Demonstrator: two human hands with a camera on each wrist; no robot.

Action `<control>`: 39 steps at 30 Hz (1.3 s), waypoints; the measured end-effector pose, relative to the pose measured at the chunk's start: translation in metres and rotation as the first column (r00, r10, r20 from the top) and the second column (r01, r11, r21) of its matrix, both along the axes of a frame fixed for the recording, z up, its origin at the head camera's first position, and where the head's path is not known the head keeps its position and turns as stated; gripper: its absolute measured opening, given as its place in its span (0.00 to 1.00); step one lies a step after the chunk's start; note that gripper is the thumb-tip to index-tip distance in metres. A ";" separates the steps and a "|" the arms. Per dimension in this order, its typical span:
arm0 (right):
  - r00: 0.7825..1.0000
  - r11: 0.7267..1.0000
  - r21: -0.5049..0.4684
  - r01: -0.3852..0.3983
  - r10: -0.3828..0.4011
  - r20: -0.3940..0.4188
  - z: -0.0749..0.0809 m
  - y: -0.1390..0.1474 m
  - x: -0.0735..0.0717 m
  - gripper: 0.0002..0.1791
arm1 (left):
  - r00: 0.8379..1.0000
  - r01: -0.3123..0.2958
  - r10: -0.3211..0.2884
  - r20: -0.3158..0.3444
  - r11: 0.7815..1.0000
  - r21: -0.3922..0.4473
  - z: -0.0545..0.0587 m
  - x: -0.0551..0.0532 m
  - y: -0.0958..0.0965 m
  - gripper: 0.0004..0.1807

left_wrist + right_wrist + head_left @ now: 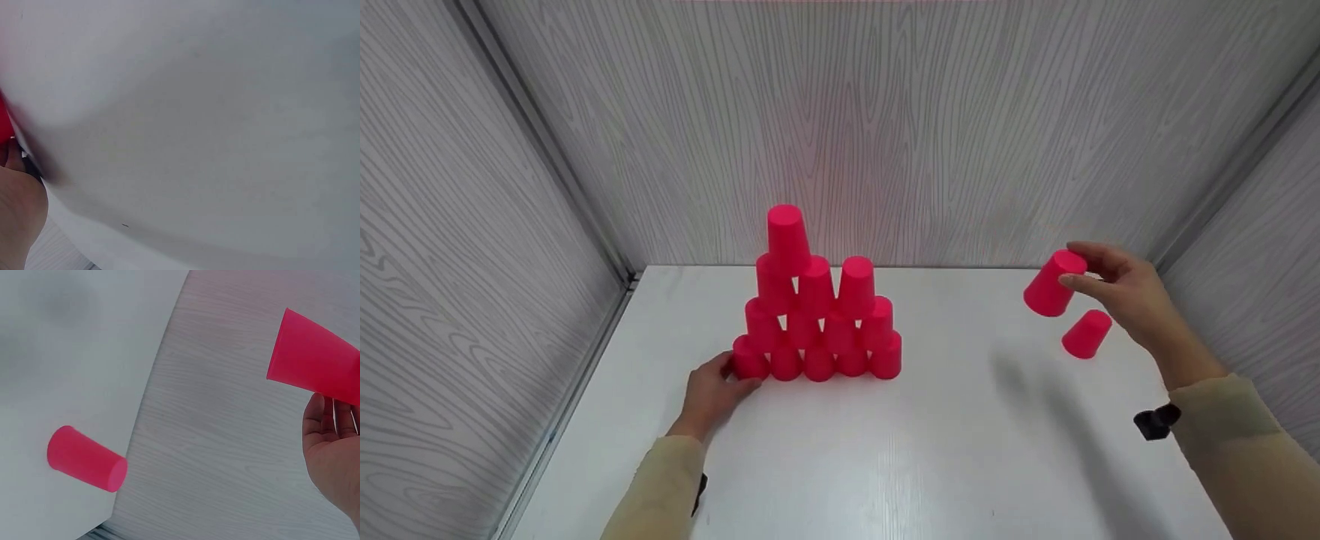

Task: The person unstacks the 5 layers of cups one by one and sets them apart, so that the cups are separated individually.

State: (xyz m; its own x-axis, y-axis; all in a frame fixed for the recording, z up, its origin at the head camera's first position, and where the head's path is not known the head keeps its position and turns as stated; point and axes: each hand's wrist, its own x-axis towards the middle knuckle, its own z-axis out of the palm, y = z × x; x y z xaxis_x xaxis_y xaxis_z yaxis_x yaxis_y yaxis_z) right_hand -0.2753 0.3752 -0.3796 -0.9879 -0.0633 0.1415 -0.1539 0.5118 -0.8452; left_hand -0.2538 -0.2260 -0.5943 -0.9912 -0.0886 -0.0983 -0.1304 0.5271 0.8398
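A pyramid of upside-down pink-red plastic cups (819,360) stands on the white table. Its lower two rows have several cups each, the third row has three, and a single cup (789,241) tops the left side. My left hand (712,391) holds the bottom row's leftmost cup (750,358), thumb in front and fingers behind. Over at the right, my right hand (1129,289) grips another cup (1050,289) near its base, mouth downward and raised above the table. In the right wrist view, that cup (315,357) shows with fingers curled against its underside.
One more upside-down cup (1086,334) stands on the table (945,450) beneath my right hand. Pale wood-grain panels enclose the table at the back (960,135), left (457,225) and right (1267,225). The pyramid stands left of centre, short of the back panel.
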 end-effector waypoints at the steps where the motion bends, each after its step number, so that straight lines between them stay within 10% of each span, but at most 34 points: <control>1: 1.000 1.000 0.002 0.013 -0.013 0.004 -0.004 0.006 0.001 0.35 | 1.000 0.003 -0.003 -0.001 1.000 0.000 0.000 0.000 0.000 0.44; 20: 0.987 0.995 -0.017 0.101 -0.098 0.125 -0.086 0.109 0.030 0.36 | 1.000 0.006 -0.007 0.009 1.000 0.027 -0.006 0.000 0.006 0.46; 39: 0.953 0.980 -0.002 0.199 -0.193 0.234 -0.131 0.135 0.039 0.41 | 0.999 0.031 -0.031 -0.023 1.000 0.001 -0.004 -0.002 0.004 0.39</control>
